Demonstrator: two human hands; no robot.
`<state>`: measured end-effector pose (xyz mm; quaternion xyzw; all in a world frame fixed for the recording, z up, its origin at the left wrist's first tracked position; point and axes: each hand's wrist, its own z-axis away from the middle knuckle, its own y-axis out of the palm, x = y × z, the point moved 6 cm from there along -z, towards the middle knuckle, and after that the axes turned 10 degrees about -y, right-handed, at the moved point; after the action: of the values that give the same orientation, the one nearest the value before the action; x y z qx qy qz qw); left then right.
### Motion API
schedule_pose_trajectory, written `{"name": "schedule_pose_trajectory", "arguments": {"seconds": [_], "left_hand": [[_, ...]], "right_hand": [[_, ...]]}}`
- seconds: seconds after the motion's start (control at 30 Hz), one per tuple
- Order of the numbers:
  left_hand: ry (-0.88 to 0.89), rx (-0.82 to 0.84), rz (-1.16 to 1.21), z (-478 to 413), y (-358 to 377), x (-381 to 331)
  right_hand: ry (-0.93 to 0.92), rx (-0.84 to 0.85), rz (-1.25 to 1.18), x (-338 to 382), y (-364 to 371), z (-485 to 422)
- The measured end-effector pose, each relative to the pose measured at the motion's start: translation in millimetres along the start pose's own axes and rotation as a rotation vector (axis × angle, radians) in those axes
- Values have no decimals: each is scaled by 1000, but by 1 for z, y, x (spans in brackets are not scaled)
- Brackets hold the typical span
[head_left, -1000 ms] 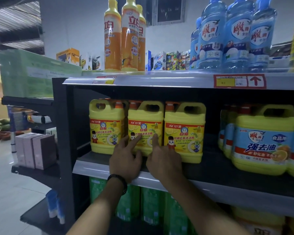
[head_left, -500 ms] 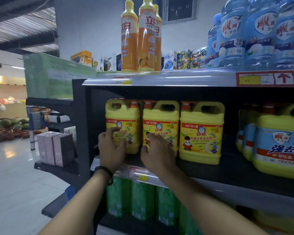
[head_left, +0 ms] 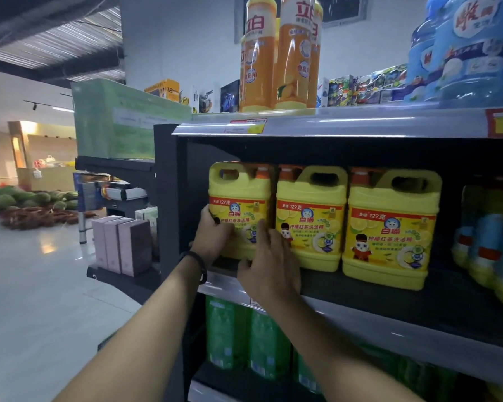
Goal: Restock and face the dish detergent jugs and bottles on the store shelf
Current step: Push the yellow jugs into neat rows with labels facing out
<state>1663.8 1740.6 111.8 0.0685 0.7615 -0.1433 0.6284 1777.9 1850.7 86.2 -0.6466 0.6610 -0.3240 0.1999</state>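
Shelf (head_left: 389,297), middle tier, carries three yellow jugs. The leftmost jug (head_left: 238,204) stands at the left end, just beside the middle jug (head_left: 311,216). Left hand (head_left: 212,239) grips its outer edge, fingers (head_left: 208,217) curled round the corner. Right hand (head_left: 270,268) presses flat on the label, fingers straight. Risk — an uneven pull twists the jug, knocking its neighbour or tipping it off the front lip.

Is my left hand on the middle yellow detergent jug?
No, the left hand grips the leftmost yellow detergent jug at its left edge.

Yellow jugs (head_left: 311,216) (orange caps (head_left: 286,172))
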Motion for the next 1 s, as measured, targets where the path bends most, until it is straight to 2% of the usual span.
{"name": "schedule_pose_trajectory", "arguments": {"seconds": [0.23, 0.33, 0.43, 0.63, 0.73, 0.87, 1.0], "left_hand": [[197, -171, -83, 13, -10, 15], [274, -261, -170, 7, -16, 35], [290, -264, -174, 8, -20, 44], [226, -191, -32, 48, -19, 17], [217, -188, -61, 49, -17, 23], [253, -304, -141, 64, -21, 21], [278, -353, -182, 66, -26, 23]], "right_hand": [[-16, 83, -78, -1, 1, -4], [11, 57, -180, -4, 0, -4], [23, 21, -234, -4, -3, -2], [-177, 34, -208, 13, -8, 7], [-152, 70, -215, 9, -4, 0], [-145, 188, -394, 10, 0, -6], [-82, 236, -424, 13, 6, -17]]}}
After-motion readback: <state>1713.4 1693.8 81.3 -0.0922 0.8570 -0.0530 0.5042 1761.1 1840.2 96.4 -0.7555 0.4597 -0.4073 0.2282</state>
